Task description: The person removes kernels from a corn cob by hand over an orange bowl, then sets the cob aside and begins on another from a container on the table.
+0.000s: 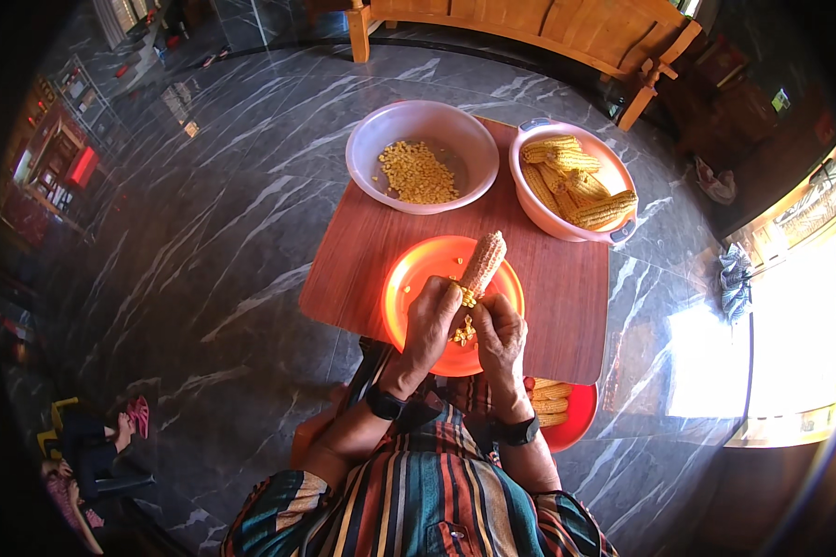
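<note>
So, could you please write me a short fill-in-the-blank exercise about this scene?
1. The left hand and right hand meet at a partly stripped corn cob above a dish colored ____.
2. The basin of loose kernels stands to the ____ of the pink basin.
3. A dark band circles each ____.

Missing words: orange; left; wrist.

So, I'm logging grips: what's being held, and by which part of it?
A corn cob, by its near, kernelled part, between left hand and right hand.
</note>
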`<action>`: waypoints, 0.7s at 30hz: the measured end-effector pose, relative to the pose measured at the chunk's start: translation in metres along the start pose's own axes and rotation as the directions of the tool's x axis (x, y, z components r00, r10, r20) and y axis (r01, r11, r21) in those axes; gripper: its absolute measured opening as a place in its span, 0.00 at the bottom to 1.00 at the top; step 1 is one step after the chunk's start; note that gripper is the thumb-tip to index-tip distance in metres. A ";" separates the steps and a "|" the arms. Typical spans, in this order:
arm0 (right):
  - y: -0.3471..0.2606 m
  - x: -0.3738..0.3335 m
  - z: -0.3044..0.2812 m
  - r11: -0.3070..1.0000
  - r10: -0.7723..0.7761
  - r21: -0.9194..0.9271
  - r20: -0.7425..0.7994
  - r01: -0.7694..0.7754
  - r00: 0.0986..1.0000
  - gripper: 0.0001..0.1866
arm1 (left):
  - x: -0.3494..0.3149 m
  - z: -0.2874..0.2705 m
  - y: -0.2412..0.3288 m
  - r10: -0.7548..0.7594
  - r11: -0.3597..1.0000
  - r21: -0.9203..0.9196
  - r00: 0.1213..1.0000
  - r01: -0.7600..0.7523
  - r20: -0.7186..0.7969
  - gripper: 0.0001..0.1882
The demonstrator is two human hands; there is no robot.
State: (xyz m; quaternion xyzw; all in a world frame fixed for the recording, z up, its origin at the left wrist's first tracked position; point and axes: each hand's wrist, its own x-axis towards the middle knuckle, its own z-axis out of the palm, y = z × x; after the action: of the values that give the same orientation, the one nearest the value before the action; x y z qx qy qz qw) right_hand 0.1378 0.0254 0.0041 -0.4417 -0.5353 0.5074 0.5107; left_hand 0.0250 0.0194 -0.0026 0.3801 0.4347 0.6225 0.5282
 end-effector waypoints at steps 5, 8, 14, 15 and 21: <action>0.000 0.009 -0.008 0.750 -0.342 -0.565 0.113 0.344 0.933 0.05 | 0.000 -0.001 0.004 -0.170 0.984 -0.057 0.986 0.169 0.002 0.09; 0.002 0.013 -0.011 0.536 -0.493 -0.679 0.230 0.502 0.839 0.06 | 0.003 -0.003 -0.010 -0.231 0.966 -0.133 0.972 0.223 -0.047 0.10; 0.010 0.010 -0.010 0.887 -0.285 -0.387 -0.035 0.250 0.958 0.02 | 0.003 -0.002 -0.009 -0.314 0.907 -0.262 0.944 0.331 0.104 0.16; 0.008 0.009 -0.009 0.888 -0.283 -0.386 -0.033 0.249 0.958 0.02 | 0.003 -0.004 -0.012 -0.329 0.885 -0.317 0.940 0.342 0.095 0.16; 0.019 0.009 -0.015 0.983 0.086 0.155 0.081 -0.098 0.993 0.09 | 0.005 -0.009 -0.010 -0.249 0.890 -0.377 0.966 0.257 0.069 0.16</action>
State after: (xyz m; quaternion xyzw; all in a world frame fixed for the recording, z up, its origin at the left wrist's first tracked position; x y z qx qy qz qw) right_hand 0.1513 0.0373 -0.0144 -0.4048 -0.4910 0.5874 0.5000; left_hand 0.0194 0.0239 -0.0144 0.2157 0.3458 0.6177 0.6726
